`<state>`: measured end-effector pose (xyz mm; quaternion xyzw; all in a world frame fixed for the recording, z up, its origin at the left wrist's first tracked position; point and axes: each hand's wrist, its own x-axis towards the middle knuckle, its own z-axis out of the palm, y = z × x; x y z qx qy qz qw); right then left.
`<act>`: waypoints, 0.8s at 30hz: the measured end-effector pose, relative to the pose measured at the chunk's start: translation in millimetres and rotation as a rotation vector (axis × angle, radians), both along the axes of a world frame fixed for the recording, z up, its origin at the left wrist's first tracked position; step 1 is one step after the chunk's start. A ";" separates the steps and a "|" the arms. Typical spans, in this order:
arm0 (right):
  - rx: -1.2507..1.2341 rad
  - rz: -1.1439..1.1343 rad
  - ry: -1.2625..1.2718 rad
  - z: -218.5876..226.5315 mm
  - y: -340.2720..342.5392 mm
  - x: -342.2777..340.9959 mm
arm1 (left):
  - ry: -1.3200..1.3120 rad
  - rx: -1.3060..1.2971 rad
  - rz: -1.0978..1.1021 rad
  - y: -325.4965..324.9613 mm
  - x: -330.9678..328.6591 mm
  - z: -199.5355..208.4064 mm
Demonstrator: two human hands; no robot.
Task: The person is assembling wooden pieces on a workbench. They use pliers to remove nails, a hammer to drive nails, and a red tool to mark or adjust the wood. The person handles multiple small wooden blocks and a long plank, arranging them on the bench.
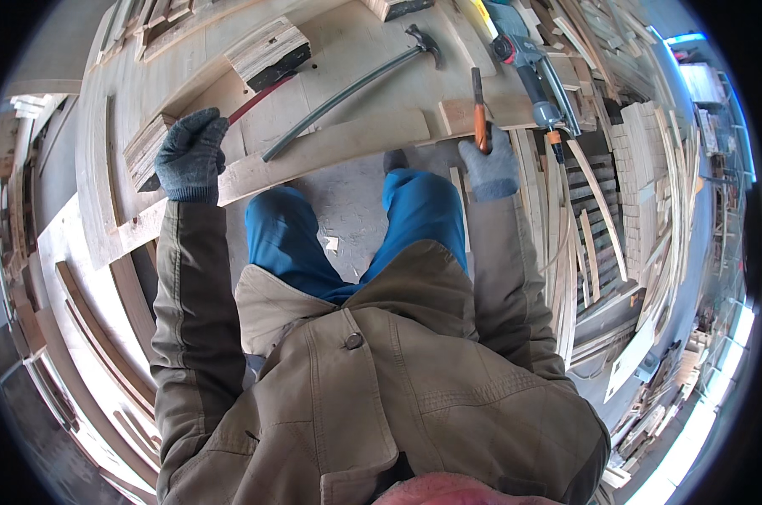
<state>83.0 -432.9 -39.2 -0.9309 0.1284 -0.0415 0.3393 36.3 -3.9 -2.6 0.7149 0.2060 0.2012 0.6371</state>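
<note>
My left hand (191, 157), in a grey knit glove, is closed at the table's near left edge. A thin red rod (259, 100) runs from its fingers toward a wooden block (269, 52) with a dark end. Beside that hand is the end of another wooden block (148, 151). My right hand (490, 166), gloved too, is closed around the lower end of an orange-handled chisel (480, 118), its dark blade pointing away from me. Between the hands a claw hammer (343, 97) with a grey handle lies slanted on the wooden worktable (347, 122), its head far right.
A corded-looking power tool (532, 80) with a grey and red body lies right of the chisel. Wood strips (595, 202) and stacked small blocks (642, 160) crowd the right side. Long boards (103, 337) lie at left. My legs (284, 236) stand close to the table edge.
</note>
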 end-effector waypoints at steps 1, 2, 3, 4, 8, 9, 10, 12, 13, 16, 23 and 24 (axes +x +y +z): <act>-0.090 0.042 -0.042 5.9 -1.1 11.3 | -0.029 -0.032 -0.023 1.5 -2.0 1.3; -0.182 0.054 -0.047 12.6 -2.7 21.8 | -0.058 -0.065 -0.047 2.8 -4.4 1.7; -0.201 0.070 0.003 18.6 -3.0 32.3 | -0.087 -0.100 -0.070 3.1 -5.2 0.6; -0.222 0.071 0.077 23.6 -3.1 41.0 | -0.146 -0.130 -0.094 2.3 -5.7 -1.6; -0.302 0.071 0.105 25.8 -4.8 40.8 | -0.301 -0.172 -0.174 -4.6 -10.9 -10.0; -0.357 0.012 0.055 20.0 -4.4 36.1 | -0.321 -0.160 -0.188 -7.0 -12.8 -11.2; -0.396 -0.010 -0.044 11.9 -3.7 29.6 | -0.328 -0.177 -0.198 -9.0 -14.4 -11.5; -0.450 -0.007 -0.157 -1.6 -8.8 25.9 | -0.340 -0.220 -0.229 -12.0 -12.8 -11.5; -0.470 0.016 -0.171 -6.7 -13.6 27.1 | -0.345 -0.276 -0.229 -13.2 -11.7 -11.2; -0.531 0.066 -0.140 -13.1 -27.5 39.2 | -0.302 -0.258 -0.227 -14.9 -11.7 -10.4; -0.571 0.044 -0.332 4.3 -10.8 46.3 | -0.278 -0.282 -0.275 -19.5 -17.1 -14.9; -0.520 0.047 -0.433 6.9 -3.9 39.7 | -0.276 -0.281 -0.295 -19.6 -16.9 -15.6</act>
